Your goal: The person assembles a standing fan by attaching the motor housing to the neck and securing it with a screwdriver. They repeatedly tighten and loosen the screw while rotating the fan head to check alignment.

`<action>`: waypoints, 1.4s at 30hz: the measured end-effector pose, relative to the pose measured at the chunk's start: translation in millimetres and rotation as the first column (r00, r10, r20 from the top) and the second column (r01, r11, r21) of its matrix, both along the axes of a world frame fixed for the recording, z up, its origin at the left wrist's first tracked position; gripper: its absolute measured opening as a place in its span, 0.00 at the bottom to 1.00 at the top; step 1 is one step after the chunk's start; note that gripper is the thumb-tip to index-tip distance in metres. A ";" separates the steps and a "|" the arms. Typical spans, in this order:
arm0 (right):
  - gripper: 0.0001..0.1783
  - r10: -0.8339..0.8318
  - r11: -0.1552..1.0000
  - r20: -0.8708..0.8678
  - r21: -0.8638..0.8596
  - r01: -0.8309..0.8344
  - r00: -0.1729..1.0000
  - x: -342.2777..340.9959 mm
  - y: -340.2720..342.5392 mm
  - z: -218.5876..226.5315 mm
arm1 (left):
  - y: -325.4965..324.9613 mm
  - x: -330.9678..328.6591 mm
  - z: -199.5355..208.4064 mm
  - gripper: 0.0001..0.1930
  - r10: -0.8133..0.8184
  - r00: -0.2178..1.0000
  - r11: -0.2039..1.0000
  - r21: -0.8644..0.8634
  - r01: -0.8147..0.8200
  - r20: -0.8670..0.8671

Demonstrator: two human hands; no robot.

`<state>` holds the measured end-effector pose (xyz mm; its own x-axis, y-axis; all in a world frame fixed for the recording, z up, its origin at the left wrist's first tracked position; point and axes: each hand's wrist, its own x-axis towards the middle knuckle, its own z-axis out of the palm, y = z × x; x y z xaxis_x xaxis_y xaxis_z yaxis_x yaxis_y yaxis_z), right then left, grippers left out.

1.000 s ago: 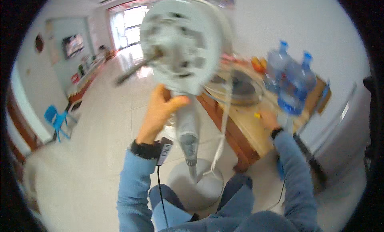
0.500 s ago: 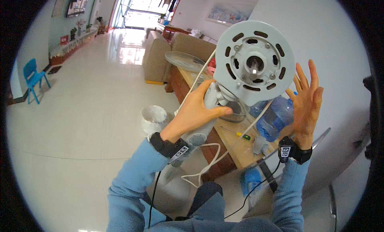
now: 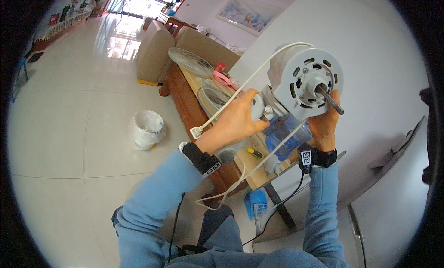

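Raised in front of me is the pale grey motor head point(image 3: 296, 78) of an electric fan, without blades or grille. Its slotted round face is turned to the right and toward me, and a metal shaft point(image 3: 334, 103) sticks out of the centre. My left hand point(image 3: 231, 122) is closed round the fan's neck just below the head. Against the lower right of the housing, my right hand point(image 3: 324, 128) grips it, its fingertips partly hidden behind. A white power cord point(image 3: 259, 68) loops over the head, and its plug point(image 3: 196, 132) hangs by my left wrist.
A wooden table point(image 3: 182, 90) carries wire fan grilles point(image 3: 190, 61), a pink object point(image 3: 223, 78), a yellow-and-green-handled screwdriver point(image 3: 254, 152) and a clear blue water jug point(image 3: 296, 136). A lined bin point(image 3: 147, 129) stands left; a blue dustpan point(image 3: 255, 201) lies below. A white wall point(image 3: 370, 64) rises at right.
My right hand has gone from spread beside the motor head to gripping its housing. The head has turned, so its shaft now points to the lower right. My view has swung rightward.
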<state>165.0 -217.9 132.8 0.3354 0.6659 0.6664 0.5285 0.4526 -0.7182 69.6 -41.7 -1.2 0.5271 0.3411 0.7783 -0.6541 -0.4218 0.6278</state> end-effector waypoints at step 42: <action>0.29 -0.005 0.980 0.054 -0.200 0.016 0.999 27.9 20.8 14.8 | -19.5 14.3 -21.4 0.28 0.042 0.999 0.999 0.019 -0.042 0.031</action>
<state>192.9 -197.1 147.6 0.3109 0.7846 0.5364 0.5718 0.2965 -0.7650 83.9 -61.2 -22.6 0.4884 0.3474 0.8005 -0.6543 -0.4612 0.5994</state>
